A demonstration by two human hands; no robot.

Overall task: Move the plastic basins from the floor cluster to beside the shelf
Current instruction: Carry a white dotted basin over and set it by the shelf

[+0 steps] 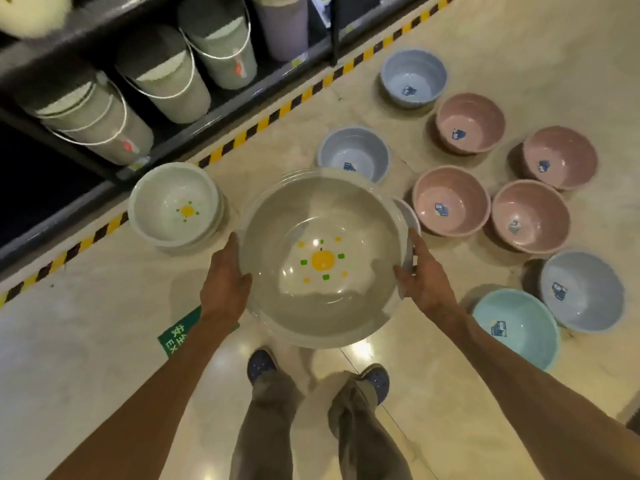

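I hold a large pale grey basin (322, 216) with an orange sun print above the floor, in front of my legs. My left hand (225, 282) grips its left rim and my right hand (420, 278) grips its right rim. A stack of matching white basins (175, 206) with the same print sits on the floor beside the dark shelf (104, 174). To the right lies the floor cluster: blue basins (353, 157), pink basins (450, 200) and a turquoise basin (516, 327). A white basin rim (408, 213) peeks out behind the held one.
Grey-green lidded buckets (166, 77) fill the lower shelf. A yellow-and-black hazard stripe (263, 123) runs along the shelf base. A green exit sticker (180, 334) lies on the glossy floor by my left arm. My shoes (261, 365) stand under the held basin.
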